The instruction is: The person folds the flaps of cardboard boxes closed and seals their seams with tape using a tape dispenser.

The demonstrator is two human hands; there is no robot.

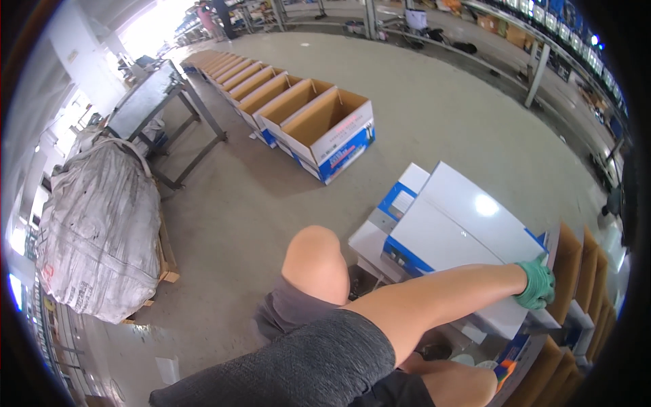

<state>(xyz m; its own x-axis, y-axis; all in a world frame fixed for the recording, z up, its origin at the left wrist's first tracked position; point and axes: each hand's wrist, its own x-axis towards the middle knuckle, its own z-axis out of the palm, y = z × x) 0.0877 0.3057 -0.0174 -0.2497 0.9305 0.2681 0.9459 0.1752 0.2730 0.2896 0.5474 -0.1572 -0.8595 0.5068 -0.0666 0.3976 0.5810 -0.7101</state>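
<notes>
The green-gloved left hand (536, 285) is at the right end of a white-and-blue closed cardboard box (468, 217), fingers curled; whether they grip its edge cannot be told. Brown-lined open cartons (566, 275) stand just right of the box.

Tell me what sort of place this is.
Most likely a factory or warehouse: open cartons stand in a long row, a bulging sack sits on a wooden pallet, and a metal table stands nearby.
</notes>
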